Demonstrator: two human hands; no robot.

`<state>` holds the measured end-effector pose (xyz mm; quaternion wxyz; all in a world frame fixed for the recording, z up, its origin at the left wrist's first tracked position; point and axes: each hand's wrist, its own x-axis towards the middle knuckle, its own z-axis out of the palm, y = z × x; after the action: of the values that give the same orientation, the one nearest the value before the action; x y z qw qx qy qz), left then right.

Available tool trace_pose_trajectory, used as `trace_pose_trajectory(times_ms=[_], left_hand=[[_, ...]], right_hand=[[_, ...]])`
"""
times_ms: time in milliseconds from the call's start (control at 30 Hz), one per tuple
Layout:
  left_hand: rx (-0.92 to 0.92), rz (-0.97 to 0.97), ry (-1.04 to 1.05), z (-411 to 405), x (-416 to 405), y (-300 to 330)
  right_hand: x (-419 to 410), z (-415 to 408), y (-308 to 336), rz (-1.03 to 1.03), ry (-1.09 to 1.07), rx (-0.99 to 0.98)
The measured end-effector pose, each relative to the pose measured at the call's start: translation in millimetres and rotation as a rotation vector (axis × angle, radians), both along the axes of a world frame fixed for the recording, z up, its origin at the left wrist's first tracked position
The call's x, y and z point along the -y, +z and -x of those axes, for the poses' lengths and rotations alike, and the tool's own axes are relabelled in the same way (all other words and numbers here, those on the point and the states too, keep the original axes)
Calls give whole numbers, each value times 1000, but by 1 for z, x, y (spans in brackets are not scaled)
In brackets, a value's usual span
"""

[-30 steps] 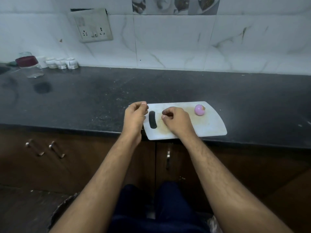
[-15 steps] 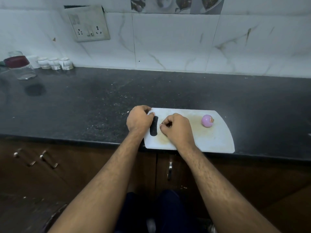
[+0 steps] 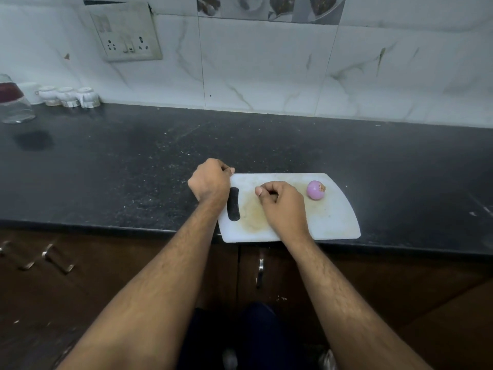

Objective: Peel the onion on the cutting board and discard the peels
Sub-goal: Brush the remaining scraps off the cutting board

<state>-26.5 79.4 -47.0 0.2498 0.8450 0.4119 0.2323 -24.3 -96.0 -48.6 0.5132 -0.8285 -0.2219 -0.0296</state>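
A peeled pink onion (image 3: 314, 190) with a brown root end lies at the far right of the white cutting board (image 3: 333, 222). The board sits at the front edge of the dark counter. My left hand (image 3: 209, 181) is a closed fist at the board's far left corner, beside the handle slot (image 3: 234, 204); what it holds, if anything, is hidden. My right hand (image 3: 282, 204) rests on the middle of the board, left of the onion and apart from it. Its thumb and fingers are pinched around a small dark scrap that looks like onion peel.
A glass jar with a dark red lid (image 3: 13, 102) and small white cups (image 3: 69, 96) stand at the back left by the tiled wall. A wall socket (image 3: 126, 33) is above them. Brown cabinet doors with metal handles (image 3: 260, 272) lie below the counter edge.
My left hand has curled from a loose pinch into a fist and settled against the board's left corner. My right hand stays pinched in the same spot. The onion has not moved.
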Motion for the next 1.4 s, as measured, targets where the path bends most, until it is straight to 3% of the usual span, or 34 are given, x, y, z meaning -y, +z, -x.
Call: trace_pose_trajectory(times_ms=[167,233,467,667,800,967,1067,1200,1400], left_hand=[[35,30,41,2,0,0],[72,48,52,4,0,-1],[167,101,89,9,1,0],[346,208,50,23,3,-2],[417,238,-232,36,9,-5],[348,309,-690,58,26,-10],[184,102,-851,66,33,-8],[15,0,-832,65,43,-2],[37,30,-702,56,58,3]], right_hand=[[20,-1,3,-351,-50,-183],[33,-4,2,-305,-100,-152],[51,-4,-5,147,-106,-34],[51,-9,-5,53,-206,-105],[48,-9,-2,6,-188,-168],[41,-2,3,157,-205,-27],[34,-1,5,246,-217,25],[34,0,3,311,-200,37],[60,-5,5,204,-29,-60]])
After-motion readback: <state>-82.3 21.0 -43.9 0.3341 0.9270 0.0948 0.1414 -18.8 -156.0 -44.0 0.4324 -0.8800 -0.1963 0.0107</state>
